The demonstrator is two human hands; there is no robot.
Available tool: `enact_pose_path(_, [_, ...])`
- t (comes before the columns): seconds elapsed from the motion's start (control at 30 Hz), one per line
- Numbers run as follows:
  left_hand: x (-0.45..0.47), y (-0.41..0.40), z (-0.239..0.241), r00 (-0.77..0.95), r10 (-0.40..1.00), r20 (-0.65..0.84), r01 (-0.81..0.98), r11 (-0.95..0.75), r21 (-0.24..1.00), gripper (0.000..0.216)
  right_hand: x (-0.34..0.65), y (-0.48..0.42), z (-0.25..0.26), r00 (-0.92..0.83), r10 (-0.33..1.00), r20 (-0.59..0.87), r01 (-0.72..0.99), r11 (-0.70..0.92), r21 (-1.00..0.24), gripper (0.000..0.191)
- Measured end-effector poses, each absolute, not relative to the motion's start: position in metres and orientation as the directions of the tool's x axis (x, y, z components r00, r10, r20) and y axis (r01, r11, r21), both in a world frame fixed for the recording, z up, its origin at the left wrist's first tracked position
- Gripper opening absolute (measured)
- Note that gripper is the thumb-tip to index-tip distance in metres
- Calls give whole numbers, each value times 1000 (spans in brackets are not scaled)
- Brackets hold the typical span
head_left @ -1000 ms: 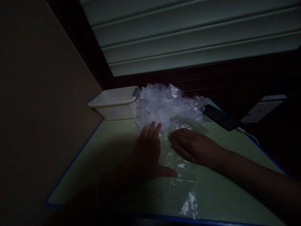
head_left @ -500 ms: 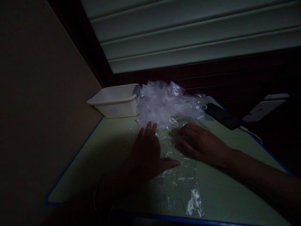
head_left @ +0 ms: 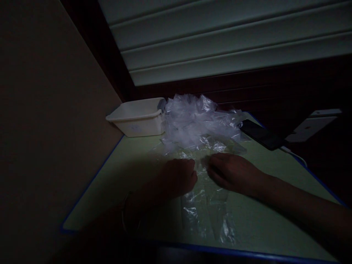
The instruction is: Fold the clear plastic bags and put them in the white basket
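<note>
A clear plastic bag lies flattened on the pale green table, stretching toward its front edge. My left hand is closed on the bag's left side, fingers curled in. Facing it, my right hand has its fingers bent down together at the bag's right side, closed on the film. The exact pinch points are hidden under the fingers, and the light is dim. Just beyond both hands rises a heap of crumpled clear plastic bags.
A white plastic bin with grey handles stands at the back left, beside the heap. To the right lie a dark phone and a white cable. A white box sits past the table's blue edge.
My left hand has gone from spread fingers to curled ones on the bag. My right hand has shifted slightly nearer to me. The bag's near end has moved a little away from the front edge.
</note>
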State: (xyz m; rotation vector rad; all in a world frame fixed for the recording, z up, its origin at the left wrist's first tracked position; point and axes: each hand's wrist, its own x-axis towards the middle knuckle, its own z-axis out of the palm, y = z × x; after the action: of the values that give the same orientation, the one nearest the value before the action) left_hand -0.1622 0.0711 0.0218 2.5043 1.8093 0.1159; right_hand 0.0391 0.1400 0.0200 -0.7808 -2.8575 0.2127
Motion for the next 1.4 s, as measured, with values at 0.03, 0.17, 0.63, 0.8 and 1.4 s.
enact_pose_path(0.03, [-162, 72, 23, 305, 952, 32, 948, -306, 90, 17, 39, 140, 22, -838, 532, 123, 503, 840, -203, 21])
enact_pose_path(0.17, [-167, 77, 31, 230, 973, 8, 957, -228, 181, 18, 44, 144, 30, -768, 630, 113, 553, 742, -379, 23])
enact_pose_path(0.63, [-222, 64, 29, 34, 994, -106, 956, -2, 292, 30, 50, 163, 36, -631, 767, 113, 599, 575, -557, 24])
enact_pose_path(0.8, [-224, 50, 46, -175, 973, -152, 979, 156, -131, 28, 53, 165, 32, -626, 777, 56, 697, 591, -406, 23])
enact_pose_path(1.4, [-146, 12, 15, 461, 887, 32, 876, -461, 141, 67, 67, 153, 45, -569, 820, -55, 822, 570, -2, 34])
